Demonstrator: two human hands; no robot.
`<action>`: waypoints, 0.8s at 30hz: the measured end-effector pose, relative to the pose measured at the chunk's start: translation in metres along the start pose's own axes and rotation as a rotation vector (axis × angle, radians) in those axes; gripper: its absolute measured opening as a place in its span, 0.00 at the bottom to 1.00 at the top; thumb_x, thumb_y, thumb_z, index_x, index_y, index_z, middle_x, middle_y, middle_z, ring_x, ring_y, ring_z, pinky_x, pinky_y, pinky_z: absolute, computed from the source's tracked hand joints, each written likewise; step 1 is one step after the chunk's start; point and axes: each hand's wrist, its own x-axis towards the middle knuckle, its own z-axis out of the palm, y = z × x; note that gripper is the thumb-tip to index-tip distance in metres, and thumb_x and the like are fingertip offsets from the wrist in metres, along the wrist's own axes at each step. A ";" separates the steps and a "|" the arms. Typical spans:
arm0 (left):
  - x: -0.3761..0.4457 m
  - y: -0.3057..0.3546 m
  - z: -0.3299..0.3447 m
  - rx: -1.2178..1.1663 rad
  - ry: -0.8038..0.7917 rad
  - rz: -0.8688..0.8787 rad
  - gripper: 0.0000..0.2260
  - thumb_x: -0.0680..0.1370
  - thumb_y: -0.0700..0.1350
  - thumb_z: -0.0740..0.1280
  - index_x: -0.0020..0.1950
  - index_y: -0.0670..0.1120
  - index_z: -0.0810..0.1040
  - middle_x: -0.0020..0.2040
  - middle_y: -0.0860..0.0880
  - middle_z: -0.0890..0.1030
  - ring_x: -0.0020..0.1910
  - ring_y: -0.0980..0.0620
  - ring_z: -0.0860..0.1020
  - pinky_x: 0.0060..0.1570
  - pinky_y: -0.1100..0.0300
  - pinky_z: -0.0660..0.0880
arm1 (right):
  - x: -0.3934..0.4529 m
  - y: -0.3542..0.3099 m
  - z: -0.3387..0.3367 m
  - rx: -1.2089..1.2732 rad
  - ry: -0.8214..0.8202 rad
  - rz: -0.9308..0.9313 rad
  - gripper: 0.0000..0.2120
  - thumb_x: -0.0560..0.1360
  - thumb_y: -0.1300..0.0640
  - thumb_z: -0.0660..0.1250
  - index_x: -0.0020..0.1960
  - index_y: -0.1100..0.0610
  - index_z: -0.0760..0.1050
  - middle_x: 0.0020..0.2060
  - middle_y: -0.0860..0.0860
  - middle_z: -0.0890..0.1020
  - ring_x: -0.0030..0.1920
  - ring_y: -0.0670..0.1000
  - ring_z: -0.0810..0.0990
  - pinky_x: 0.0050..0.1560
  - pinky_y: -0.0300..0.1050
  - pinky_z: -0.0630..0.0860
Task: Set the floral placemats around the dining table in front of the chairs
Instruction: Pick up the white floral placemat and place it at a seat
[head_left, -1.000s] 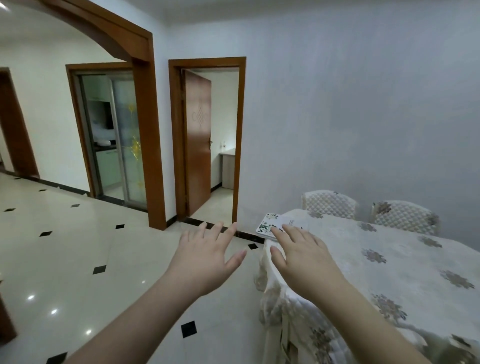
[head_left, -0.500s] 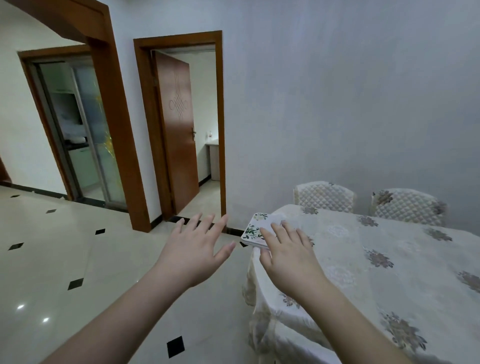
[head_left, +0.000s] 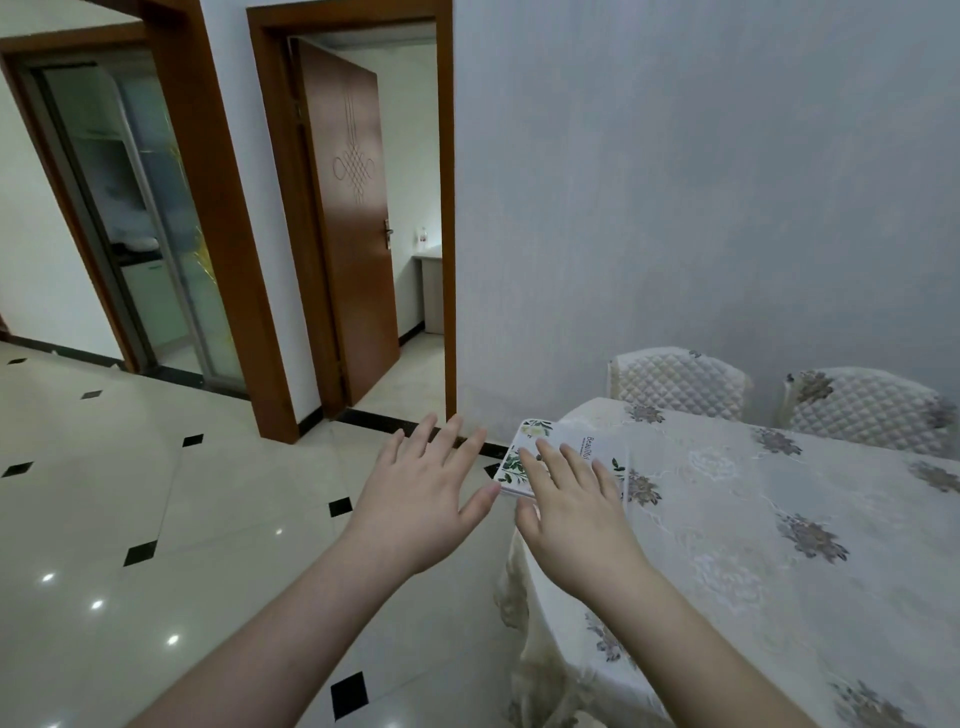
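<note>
Here, head view: the stack of floral placemats (head_left: 558, 457) lies at the table's (head_left: 779, 545) corner nearest the doorway, at abt 12 o'clock from the person, its left edge sticking out past the table edge. White mats w/ green leaf print and some small dark lettering on top; can't tell how many are in the stack. The right hand (head_left: 574, 514) reaches fwd over the table corner, palm down, fingers (head_left: 545, 465) straight and spread apart, tips over the near part of the stack; can't tell whether they touch it or hover just above. The left hand (head_left: 423, 493) is out at abt 11 o'clock, off the table over the floor (head_left: 156, 519), palm down, fingers straight and spread, holding nothing; its thumb tip is just beside the stack's near-left corner, contact unclear. The table wears a cream tablecloth w/ grey-brown flower motifs. Two chairs (head_left: 680, 382) w/ quilted cream covers stand at 1–2 o'clock along the far side, backs to the wall. At 10–11 o'clock, a brown door (head_left: 353, 218) stands open, w/ a glass sliding door (head_left: 156, 218) further left. Floor tiles pale w/ small black diamonds.
</note>
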 end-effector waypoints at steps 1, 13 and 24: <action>0.008 -0.010 0.006 -0.012 -0.012 -0.001 0.39 0.71 0.68 0.30 0.80 0.58 0.45 0.82 0.52 0.48 0.80 0.50 0.45 0.77 0.48 0.46 | 0.011 -0.004 0.008 0.003 -0.014 0.006 0.43 0.67 0.43 0.30 0.79 0.49 0.53 0.79 0.49 0.55 0.79 0.53 0.50 0.76 0.54 0.43; 0.102 -0.144 0.085 -0.087 -0.064 0.115 0.39 0.71 0.67 0.31 0.81 0.56 0.47 0.82 0.51 0.50 0.80 0.50 0.47 0.77 0.48 0.47 | 0.143 -0.051 0.085 -0.056 -0.084 0.161 0.27 0.82 0.48 0.45 0.80 0.47 0.46 0.80 0.47 0.48 0.79 0.51 0.45 0.77 0.53 0.43; 0.198 -0.169 0.141 -0.157 -0.090 0.247 0.39 0.71 0.67 0.30 0.81 0.56 0.48 0.82 0.51 0.50 0.80 0.50 0.47 0.77 0.48 0.47 | 0.209 -0.041 0.138 -0.056 -0.076 0.311 0.33 0.75 0.45 0.38 0.79 0.50 0.53 0.79 0.49 0.54 0.79 0.53 0.51 0.76 0.55 0.45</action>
